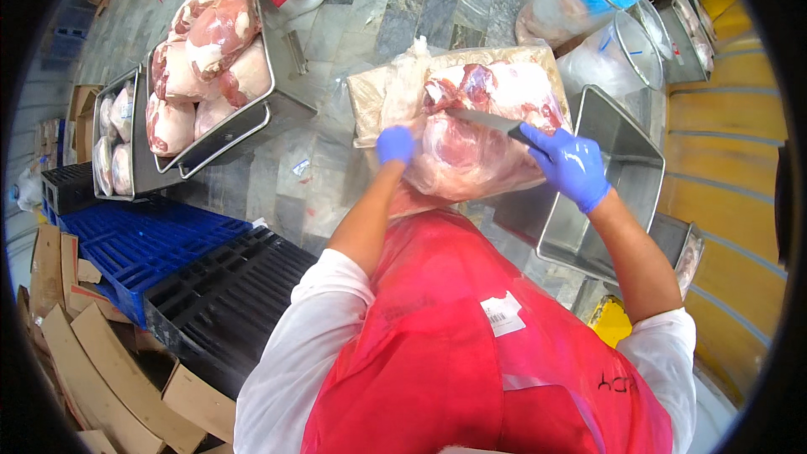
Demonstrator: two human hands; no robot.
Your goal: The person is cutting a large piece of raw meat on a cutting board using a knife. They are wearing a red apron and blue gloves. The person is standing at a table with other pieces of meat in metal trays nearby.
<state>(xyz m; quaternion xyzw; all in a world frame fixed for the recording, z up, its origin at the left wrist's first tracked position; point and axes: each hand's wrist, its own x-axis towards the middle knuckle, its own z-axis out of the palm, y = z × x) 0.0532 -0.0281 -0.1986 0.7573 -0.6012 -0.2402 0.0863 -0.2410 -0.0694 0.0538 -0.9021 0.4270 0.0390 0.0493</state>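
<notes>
Close by, past your red apron (pixel 412 319), a metal bin (pixel 622 155) stands on your right, beside your forearm. Your right hand (pixel 572 166) is wrapped round the knife's handle; the knife (pixel 483 119) lies across the meat (pixel 454 147), its tip toward your left and slightly farther from you than the handle, so its long axis runs mostly crosswise. Your left hand (pixel 394 145) is curled at the meat's left side; you'd be hard put to tell from above whether it pinches the clear plastic (pixel 508 175) or only presses there. Since the blade aims to that side, a slip on wet fat could carry the tip toward your left fingers, and loose plastic could snag the edge or get nicked. The meat sits before you on brown cardboard (pixel 366 109), and a slick underside could let it slide as you press; its own long axis is unclear under the wrap. Farther off to your left, more meat fills another bin (pixel 259 126).
</notes>
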